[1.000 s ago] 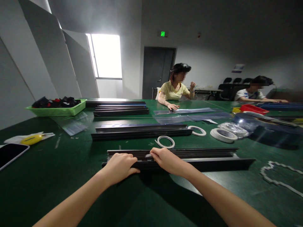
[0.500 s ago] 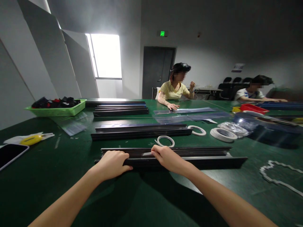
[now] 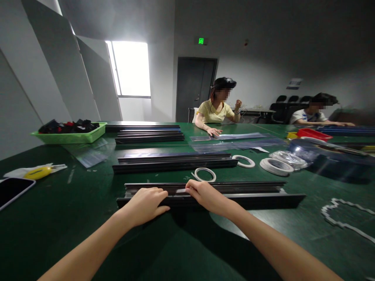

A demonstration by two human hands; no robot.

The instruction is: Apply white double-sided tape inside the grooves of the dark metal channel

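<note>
A long black channel-shaped profile (image 3: 263, 200) lies crosswise on the green table in front of me. My left hand (image 3: 149, 203) grips its near wall left of the middle, with the fingers over the top edge and the thumb along the front face. Inside the channel, my right hand (image 3: 203, 195) pinches the end of a short white strip of tape (image 3: 181, 191). Part of the strip is hidden by my right fingertips. Just behind the profile lies a white roll of tape (image 3: 213, 175).
Behind are a second black profile (image 3: 175, 164) and several more (image 3: 149, 136). A green basket (image 3: 70, 137), yellow cutter (image 3: 39, 172) and phone (image 3: 17, 191) lie left. Tape rolls (image 3: 277, 167), a large film roll (image 3: 340, 164) and white strip (image 3: 336, 223) are right. Two people sit opposite.
My left hand has slid a little to the right along the near wall, toward my right hand. My right hand has shifted very slightly left, still pinching the strip.
</note>
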